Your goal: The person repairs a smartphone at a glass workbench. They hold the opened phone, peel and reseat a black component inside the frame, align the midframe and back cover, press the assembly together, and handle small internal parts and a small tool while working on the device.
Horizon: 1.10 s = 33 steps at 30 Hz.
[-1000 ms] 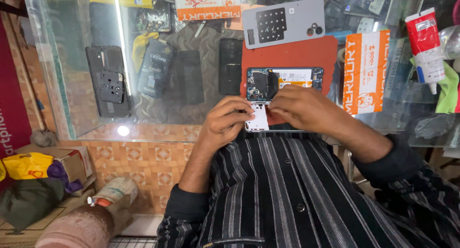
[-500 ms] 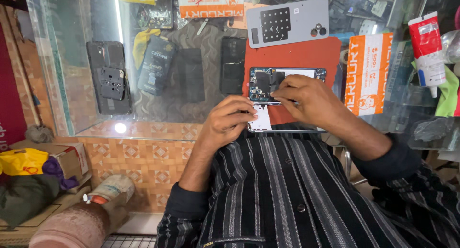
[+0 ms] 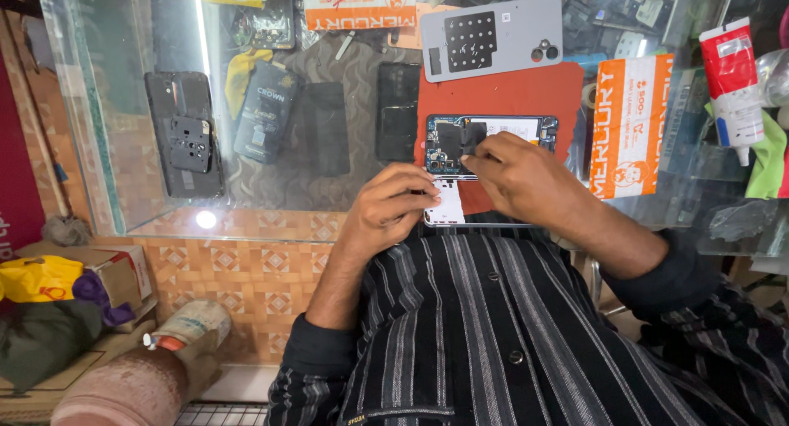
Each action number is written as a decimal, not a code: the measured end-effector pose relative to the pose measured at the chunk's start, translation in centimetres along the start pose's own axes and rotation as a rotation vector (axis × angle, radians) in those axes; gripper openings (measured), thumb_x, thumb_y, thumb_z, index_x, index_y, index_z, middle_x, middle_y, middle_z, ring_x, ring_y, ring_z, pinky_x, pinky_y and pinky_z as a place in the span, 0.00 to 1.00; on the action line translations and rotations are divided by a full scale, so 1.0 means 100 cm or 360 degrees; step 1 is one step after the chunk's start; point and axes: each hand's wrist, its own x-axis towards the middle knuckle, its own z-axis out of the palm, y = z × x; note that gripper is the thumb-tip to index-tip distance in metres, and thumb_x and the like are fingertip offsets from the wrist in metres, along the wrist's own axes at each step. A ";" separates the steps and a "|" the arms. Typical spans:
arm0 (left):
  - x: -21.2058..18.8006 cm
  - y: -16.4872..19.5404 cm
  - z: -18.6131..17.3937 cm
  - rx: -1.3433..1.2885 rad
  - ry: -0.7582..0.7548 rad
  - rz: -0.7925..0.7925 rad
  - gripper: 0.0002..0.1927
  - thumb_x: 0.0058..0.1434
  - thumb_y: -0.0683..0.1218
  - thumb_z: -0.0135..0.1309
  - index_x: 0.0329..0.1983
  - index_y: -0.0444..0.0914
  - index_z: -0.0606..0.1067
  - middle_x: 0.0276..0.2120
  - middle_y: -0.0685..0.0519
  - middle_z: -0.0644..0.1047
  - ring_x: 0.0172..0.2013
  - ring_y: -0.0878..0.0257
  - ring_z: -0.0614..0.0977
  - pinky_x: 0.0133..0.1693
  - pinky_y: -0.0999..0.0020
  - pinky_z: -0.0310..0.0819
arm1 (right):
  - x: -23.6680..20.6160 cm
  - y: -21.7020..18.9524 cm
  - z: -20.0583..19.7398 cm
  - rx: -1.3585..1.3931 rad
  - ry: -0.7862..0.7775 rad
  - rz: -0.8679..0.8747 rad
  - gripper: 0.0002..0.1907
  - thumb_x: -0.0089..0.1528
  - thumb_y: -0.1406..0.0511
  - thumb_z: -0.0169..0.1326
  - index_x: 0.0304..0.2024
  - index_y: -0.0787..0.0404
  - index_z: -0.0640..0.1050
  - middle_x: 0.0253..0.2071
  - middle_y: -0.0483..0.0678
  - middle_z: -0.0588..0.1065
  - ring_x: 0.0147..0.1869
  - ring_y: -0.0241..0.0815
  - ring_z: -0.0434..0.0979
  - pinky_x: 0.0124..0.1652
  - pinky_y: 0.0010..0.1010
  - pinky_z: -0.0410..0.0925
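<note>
An opened phone [image 3: 493, 134] with its back off lies on a red mat [image 3: 526, 93] on the glass counter, circuit board and battery showing. My left hand [image 3: 386, 212] grips the phone's near end, thumb and fingers around a white part. My right hand [image 3: 526, 179] lies over the phone's middle, fingertips pinched on a small black piece [image 3: 472, 136] inside it. The near half of the phone is hidden under both hands.
A grey phone back cover [image 3: 493, 39] lies beyond the mat. An orange packet [image 3: 631, 122] and a red-and-white tube [image 3: 731, 81] are to the right. Dark phones and covers [image 3: 185, 134] sit under the glass [image 3: 99, 146]. Bags and a cardboard box [image 3: 123, 266] are low on the left.
My right hand's fingertips have crept a little further up over the phone's inside. My left hand has kept its hold on the near end. The view shifted slightly.
</note>
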 end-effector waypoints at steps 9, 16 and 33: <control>-0.001 0.000 0.001 0.0004 -0.0001 -0.0018 0.13 0.49 0.30 0.62 0.36 0.35 0.80 0.41 0.53 0.81 0.51 0.53 0.82 0.50 0.61 0.80 | 0.003 0.001 -0.002 -0.0163 -0.0112 -0.0168 0.16 0.57 0.72 0.58 0.48 0.68 0.81 0.37 0.52 0.73 0.41 0.51 0.77 0.37 0.39 0.73; -0.001 -0.002 0.001 0.0012 -0.0006 -0.0004 0.13 0.49 0.30 0.62 0.37 0.35 0.80 0.41 0.52 0.81 0.51 0.53 0.82 0.50 0.60 0.80 | 0.006 -0.015 -0.013 -0.0646 -0.0264 -0.0329 0.16 0.56 0.69 0.54 0.44 0.73 0.80 0.35 0.49 0.69 0.44 0.44 0.74 0.39 0.31 0.72; 0.000 -0.004 0.010 0.0042 -0.0027 0.0004 0.15 0.49 0.30 0.62 0.38 0.35 0.81 0.41 0.51 0.80 0.50 0.53 0.82 0.50 0.60 0.80 | -0.006 0.010 -0.008 -0.0360 -0.0263 -0.0368 0.22 0.50 0.71 0.55 0.48 0.72 0.79 0.44 0.50 0.74 0.48 0.48 0.76 0.45 0.35 0.73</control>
